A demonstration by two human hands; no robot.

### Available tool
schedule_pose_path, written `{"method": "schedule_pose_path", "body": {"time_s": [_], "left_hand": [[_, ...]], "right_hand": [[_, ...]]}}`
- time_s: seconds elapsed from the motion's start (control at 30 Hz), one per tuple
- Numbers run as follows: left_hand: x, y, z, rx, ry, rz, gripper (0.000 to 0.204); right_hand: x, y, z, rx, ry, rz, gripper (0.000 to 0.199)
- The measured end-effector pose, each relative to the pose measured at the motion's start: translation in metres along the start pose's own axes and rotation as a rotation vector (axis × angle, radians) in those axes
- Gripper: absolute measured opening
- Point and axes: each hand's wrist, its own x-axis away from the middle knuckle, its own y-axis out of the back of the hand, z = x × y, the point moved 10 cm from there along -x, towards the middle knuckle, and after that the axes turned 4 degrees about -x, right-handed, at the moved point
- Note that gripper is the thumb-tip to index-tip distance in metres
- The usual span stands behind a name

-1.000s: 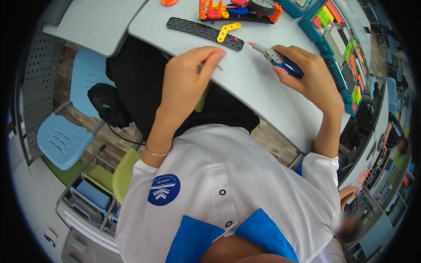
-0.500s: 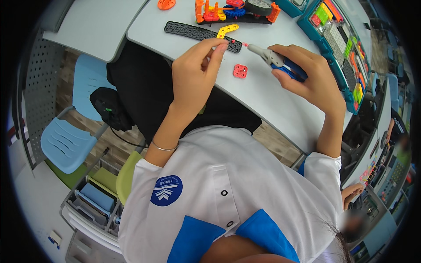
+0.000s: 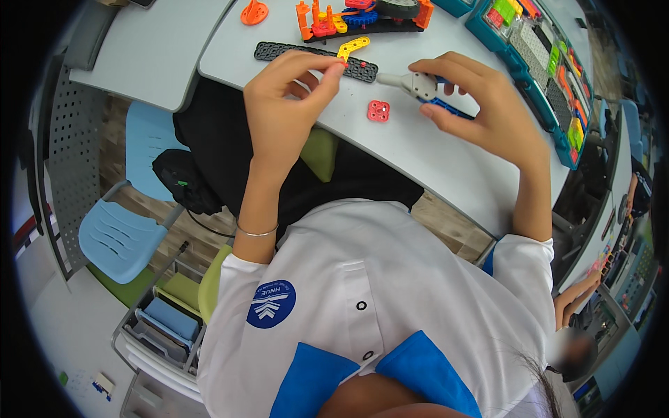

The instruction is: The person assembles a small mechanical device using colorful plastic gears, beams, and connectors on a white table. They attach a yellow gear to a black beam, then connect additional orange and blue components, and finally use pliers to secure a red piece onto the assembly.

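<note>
My left hand [image 3: 289,104] is closed in a pinch at the lower end of a bent yellow beam [image 3: 354,46], with a bit of a small red peg [image 3: 345,65] showing at the fingertips. Under the fingertips lies a long black perforated plate [image 3: 362,70], with another red spot on it. My right hand [image 3: 481,104] loosely grips grey-and-blue pliers [image 3: 420,85], thumb by the lower handle and index finger over the grey head. Their narrow tip points left, close to the plate's right end. A red square connector [image 3: 378,111] lies on the table just below the pliers.
Beyond the plate stands an assembled model [image 3: 362,26] with a wheel, blue gear and orange posts. An orange part [image 3: 254,12] lies at the far left. A teal case [image 3: 512,59] of colored parts is at the right. Blue chairs [image 3: 118,233] stand to the left.
The pliers' tip has come left to the plate's end, and the red peg seen at it before no longer shows there. My right fingers look looser. The whole view has shifted slightly.
</note>
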Motion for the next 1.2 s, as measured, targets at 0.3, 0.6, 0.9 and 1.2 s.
{"method": "schedule_pose_path", "body": {"time_s": [0.3, 0.6, 0.9, 1.2], "left_hand": [[-0.008, -0.018, -0.017, -0.421, -0.168, 0.101, 0.008], [-0.013, -0.026, -0.027, -0.527, -0.279, 0.157, 0.007], [-0.016, -0.03, -0.028, -0.5, -0.315, 0.166, 0.007], [-0.02, -0.051, -0.043, -0.695, -0.524, 0.297, 0.007]], "right_hand": [[0.005, -0.005, -0.015, 0.098, 0.017, 0.009, 0.038], [0.005, -0.003, -0.019, 0.144, 0.025, -0.028, 0.037], [0.003, -0.004, -0.02, 0.406, 0.019, -0.139, 0.036], [-0.019, -0.034, -0.001, 0.2, 0.238, -0.324, 0.026]]}}
